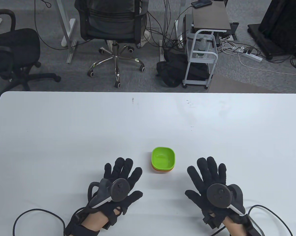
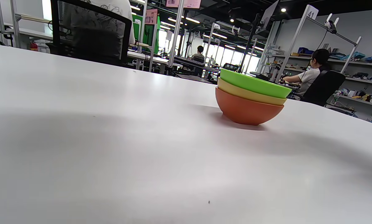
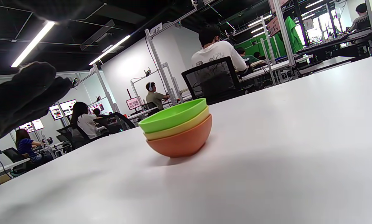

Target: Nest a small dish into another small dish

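Observation:
Three small dishes sit nested in one stack on the white table (image 1: 64, 127): a green dish (image 1: 163, 158) on top, a yellow dish (image 2: 248, 94) in the middle, an orange dish (image 2: 246, 110) at the bottom. The stack also shows in the right wrist view (image 3: 176, 130). My left hand (image 1: 120, 182) rests flat on the table to the left of the stack, fingers spread, holding nothing. My right hand (image 1: 209, 179) rests flat to the right of the stack, fingers spread, holding nothing. A gloved finger (image 3: 21, 93) shows at the left of the right wrist view.
The table's far edge (image 1: 148, 92) borders a floor with office chairs (image 1: 113, 29), a small white cart (image 1: 200, 56) and cables. Glove cables (image 1: 35, 216) trail on the table near both wrists.

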{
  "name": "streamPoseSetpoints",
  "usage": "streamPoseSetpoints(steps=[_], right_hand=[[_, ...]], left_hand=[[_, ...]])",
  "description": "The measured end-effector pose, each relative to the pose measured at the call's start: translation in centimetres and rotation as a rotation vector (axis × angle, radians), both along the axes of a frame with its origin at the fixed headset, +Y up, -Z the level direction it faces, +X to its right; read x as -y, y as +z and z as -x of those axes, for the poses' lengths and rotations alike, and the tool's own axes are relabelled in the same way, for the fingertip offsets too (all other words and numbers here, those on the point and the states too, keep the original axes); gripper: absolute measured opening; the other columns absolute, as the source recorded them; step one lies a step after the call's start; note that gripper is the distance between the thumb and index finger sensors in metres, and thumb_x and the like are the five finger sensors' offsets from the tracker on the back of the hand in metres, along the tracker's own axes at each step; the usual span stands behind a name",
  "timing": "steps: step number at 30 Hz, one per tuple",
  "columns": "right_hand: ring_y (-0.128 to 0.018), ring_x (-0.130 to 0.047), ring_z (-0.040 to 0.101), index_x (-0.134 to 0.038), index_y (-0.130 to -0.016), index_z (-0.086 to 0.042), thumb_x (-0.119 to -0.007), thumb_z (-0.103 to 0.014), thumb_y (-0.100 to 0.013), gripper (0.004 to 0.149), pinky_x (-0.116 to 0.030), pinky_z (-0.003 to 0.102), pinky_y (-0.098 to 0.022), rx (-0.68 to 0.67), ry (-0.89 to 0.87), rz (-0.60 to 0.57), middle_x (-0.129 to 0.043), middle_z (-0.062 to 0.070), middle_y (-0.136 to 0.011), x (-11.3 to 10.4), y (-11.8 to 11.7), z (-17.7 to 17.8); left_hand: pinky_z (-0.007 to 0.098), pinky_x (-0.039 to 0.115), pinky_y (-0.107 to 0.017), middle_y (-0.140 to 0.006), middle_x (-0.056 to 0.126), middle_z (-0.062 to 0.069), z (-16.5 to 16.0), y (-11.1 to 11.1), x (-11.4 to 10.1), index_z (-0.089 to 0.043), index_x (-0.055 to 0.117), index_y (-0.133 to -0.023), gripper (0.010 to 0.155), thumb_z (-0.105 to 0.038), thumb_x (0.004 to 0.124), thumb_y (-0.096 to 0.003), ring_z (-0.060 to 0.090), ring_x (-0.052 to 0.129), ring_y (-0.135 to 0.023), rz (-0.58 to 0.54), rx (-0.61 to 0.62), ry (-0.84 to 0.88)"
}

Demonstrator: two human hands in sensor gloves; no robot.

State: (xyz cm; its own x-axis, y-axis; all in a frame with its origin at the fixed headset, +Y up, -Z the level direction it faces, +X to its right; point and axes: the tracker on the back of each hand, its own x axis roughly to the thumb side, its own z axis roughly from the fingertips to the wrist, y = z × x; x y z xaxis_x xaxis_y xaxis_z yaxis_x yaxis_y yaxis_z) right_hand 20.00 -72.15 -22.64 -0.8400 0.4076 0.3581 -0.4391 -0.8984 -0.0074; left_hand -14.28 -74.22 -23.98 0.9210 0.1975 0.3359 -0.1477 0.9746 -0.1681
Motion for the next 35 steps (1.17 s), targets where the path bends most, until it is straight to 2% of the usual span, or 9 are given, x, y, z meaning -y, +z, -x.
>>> streamPoseSetpoints(steps=[35], right_hand=[[-0.103,0.005,0.035,-0.027,-0.094,-0.045,-0.071,-0.06,-0.033,0.076,0.006,0.063,-0.066,-0.045,0.023,0.047,0.0,-0.006,-0.107,0.66,-0.08,0.8]], left_hand=[[0.054,0.0,-0.075,-0.112,-0.005,-0.022,-0.05,-0.14,0.35,-0.067,0.0,-0.088,0.079,-0.08,0.055,-0.032,0.011,-0.013,-0.105,0.047,0.017,-0.016]])
